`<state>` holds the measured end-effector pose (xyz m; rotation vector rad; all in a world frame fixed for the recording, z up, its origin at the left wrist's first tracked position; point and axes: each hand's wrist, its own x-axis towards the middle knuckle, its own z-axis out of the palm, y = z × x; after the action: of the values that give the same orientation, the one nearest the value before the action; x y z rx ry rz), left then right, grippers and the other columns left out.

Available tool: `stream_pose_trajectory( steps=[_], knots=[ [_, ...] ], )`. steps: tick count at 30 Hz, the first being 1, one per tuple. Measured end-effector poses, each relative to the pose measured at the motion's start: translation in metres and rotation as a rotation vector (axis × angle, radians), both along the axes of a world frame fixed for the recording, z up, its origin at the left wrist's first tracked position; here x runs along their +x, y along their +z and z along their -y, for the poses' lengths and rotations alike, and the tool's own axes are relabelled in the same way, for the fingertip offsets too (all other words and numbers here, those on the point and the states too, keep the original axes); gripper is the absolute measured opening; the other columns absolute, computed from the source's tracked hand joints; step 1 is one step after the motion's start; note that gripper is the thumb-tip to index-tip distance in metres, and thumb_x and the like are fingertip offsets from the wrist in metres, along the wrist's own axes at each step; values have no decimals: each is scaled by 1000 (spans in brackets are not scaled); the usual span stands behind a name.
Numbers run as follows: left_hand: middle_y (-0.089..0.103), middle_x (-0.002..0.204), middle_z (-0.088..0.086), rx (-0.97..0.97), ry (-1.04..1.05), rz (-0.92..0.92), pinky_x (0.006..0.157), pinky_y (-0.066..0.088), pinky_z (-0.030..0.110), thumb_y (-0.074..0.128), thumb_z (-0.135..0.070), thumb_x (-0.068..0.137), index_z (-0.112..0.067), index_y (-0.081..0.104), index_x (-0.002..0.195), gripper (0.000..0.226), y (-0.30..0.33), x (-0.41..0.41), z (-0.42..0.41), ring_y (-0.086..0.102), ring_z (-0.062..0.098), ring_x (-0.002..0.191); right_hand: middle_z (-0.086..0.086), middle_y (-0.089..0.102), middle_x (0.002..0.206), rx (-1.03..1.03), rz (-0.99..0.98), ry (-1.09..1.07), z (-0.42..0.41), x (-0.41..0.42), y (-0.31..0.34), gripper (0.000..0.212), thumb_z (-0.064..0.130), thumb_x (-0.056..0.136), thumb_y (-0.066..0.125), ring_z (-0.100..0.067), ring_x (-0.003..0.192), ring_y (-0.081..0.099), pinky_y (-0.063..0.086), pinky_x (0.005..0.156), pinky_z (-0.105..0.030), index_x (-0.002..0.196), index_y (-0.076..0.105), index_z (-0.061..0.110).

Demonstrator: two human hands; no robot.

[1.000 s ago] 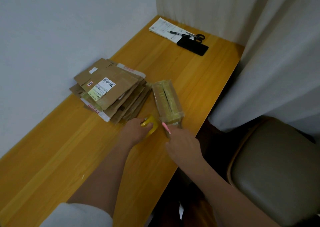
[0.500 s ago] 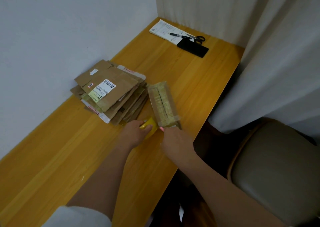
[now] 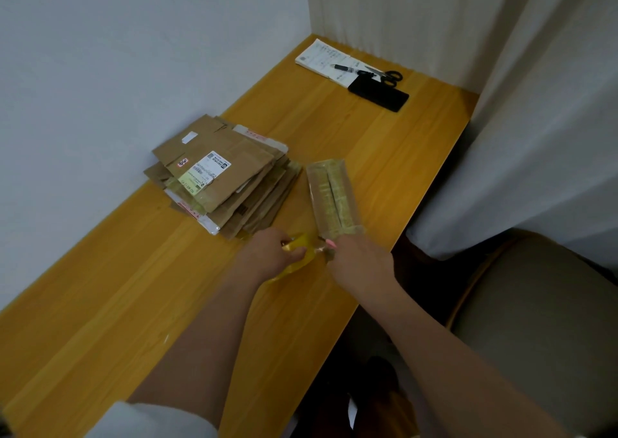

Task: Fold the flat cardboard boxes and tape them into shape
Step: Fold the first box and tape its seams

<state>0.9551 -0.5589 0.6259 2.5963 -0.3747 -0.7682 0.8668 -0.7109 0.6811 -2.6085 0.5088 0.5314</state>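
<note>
A small folded cardboard box (image 3: 332, 197), its top flaps covered in clear tape, stands on the wooden table (image 3: 384, 156) near the right edge. My left hand (image 3: 267, 257) grips a yellow tape roll (image 3: 301, 253) just in front of the box. My right hand (image 3: 359, 260) is at the box's near end, fingers curled on the strip of tape (image 3: 321, 248) that runs from the roll to the box. A stack of flat cardboard boxes (image 3: 224, 176) lies to the left, against the wall.
At the far end of the table lie a printed sheet (image 3: 321, 59), a pen (image 3: 346, 69), black scissors (image 3: 388, 75) and a dark phone (image 3: 379, 95). A white curtain (image 3: 535, 136) hangs on the right. A padded chair (image 3: 535, 320) stands at lower right.
The box has shifted slightly left and turned a little. Both hands moved with it and stay at its near end with the tape roll.
</note>
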Motion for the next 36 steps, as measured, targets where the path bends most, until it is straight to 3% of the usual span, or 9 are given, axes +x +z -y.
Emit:
stream_pose_trajectory(
  steps=[2,4,6,14,20,25,27,31,36],
  knots=[
    [55,115,4,-68,-42,-50,77,44,29,68,-41,88,-27,38,145,66,3,-1,3,55,18,96,2,52,91,1,-9,-21,2,-2,-2,18,23,95,48,-19,77,52,38,60,-29,110,60,21],
    [39,146,-4,-89,-156,-78,102,41,37,68,-36,89,-36,16,154,83,5,-1,9,42,21,132,3,49,87,-3,-11,-33,4,-3,-4,17,23,94,49,-18,74,50,34,54,-28,106,60,20],
    [18,161,-4,-63,-248,-83,114,30,39,65,-31,92,-36,12,154,82,8,3,15,24,19,145,4,47,83,-6,-4,-39,6,-5,-5,11,24,94,50,-18,72,50,32,52,-28,98,59,21],
    [-4,162,-13,67,-320,-272,117,19,32,56,-21,98,-30,12,156,73,19,22,34,6,14,150,4,50,80,74,-34,-75,14,-12,-11,6,27,94,50,-19,74,57,47,62,-31,90,53,23],
    [-5,162,-13,32,-324,-367,112,25,30,54,-11,97,-32,9,156,77,12,26,44,5,14,149,6,44,74,72,-9,-98,17,-15,-13,12,28,96,49,-17,69,52,43,60,-31,84,50,25],
    [-2,163,-9,19,-232,-504,106,32,33,55,-7,95,-46,11,152,81,7,29,50,6,21,149,4,52,81,82,-7,-99,20,-14,-10,14,29,96,47,-16,68,53,48,61,-31,101,60,24],
    [1,163,0,70,-221,-482,103,40,36,58,-9,93,-54,11,149,85,3,29,55,18,28,146,3,54,88,94,-13,-105,22,-17,-7,24,26,94,48,-17,73,56,49,64,-32,113,61,25],
    [17,155,9,87,-225,-450,64,43,22,58,-8,91,-58,15,146,86,-4,32,65,43,27,115,5,50,86,139,-14,-125,22,-26,-6,28,21,92,48,-16,73,53,48,64,-31,116,61,26],
    [2,159,6,89,-235,-473,76,53,33,57,-6,91,-62,20,143,85,0,37,67,46,24,113,5,50,95,175,-3,-138,9,-33,-10,39,25,96,53,-18,85,59,43,65,-27,135,51,29]
  ],
)
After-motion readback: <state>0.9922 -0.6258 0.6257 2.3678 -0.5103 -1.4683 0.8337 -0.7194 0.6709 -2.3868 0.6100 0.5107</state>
